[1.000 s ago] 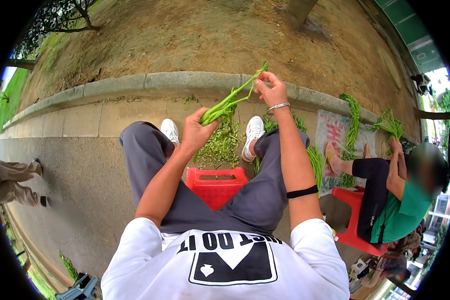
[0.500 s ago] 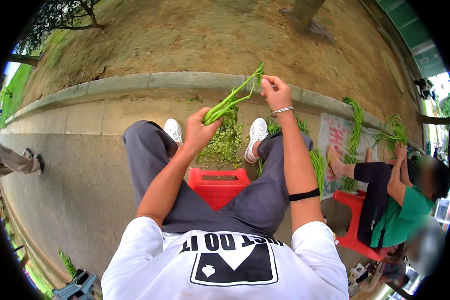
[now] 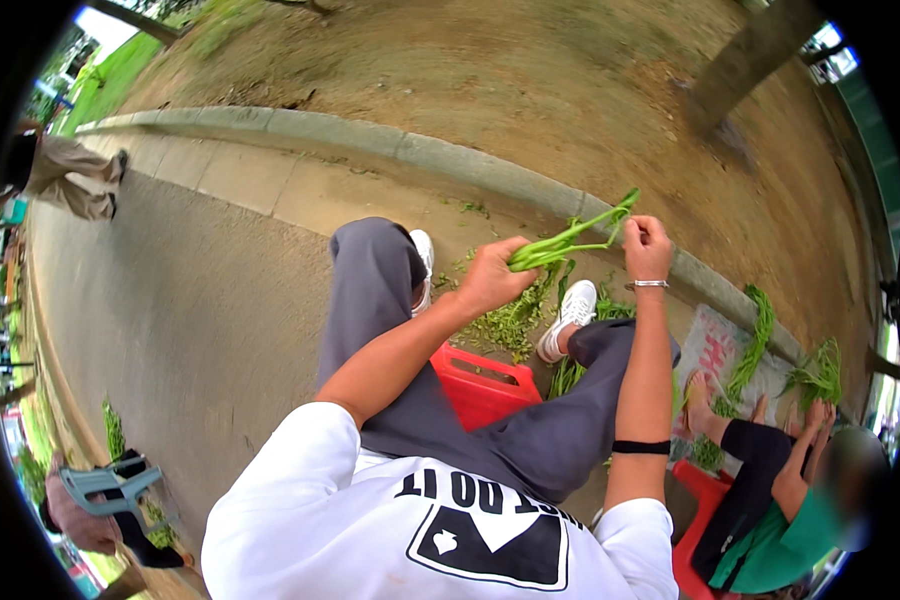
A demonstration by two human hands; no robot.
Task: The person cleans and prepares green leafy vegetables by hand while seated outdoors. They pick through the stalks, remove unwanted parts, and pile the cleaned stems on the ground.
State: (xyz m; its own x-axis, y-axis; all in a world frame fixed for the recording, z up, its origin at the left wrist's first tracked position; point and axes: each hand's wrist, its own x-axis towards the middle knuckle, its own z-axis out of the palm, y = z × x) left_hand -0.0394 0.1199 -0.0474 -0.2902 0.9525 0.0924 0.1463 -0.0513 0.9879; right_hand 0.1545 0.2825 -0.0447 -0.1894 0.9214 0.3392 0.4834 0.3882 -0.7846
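Note:
My left hand (image 3: 500, 276) is wrapped round the lower ends of a small bunch of long green vegetable stems (image 3: 562, 247), which slants up to the right. Close by the leafy tips, my right hand (image 3: 648, 248) has its fingers pinched together. Whatever is between those fingertips is too small to make out. Below the bunch, between my white shoes, a heap of plucked green leaves (image 3: 508, 328) lies on the pavement. In front of me, between my knees, stands a red plastic stool (image 3: 482, 385).
A stone kerb (image 3: 440, 165) runs beyond my feet, with bare earth behind. At the right, more green bunches (image 3: 755, 340) lie on a pale plastic sack (image 3: 705, 350) beside a seated person in green (image 3: 785, 540). A grey-blue stool (image 3: 110, 485) is at lower left; someone stands at far left.
The view has swung, so my hands and the bunch appear farther right and lower. My left hand still grips the stems; my right hand's fingers look more closed.

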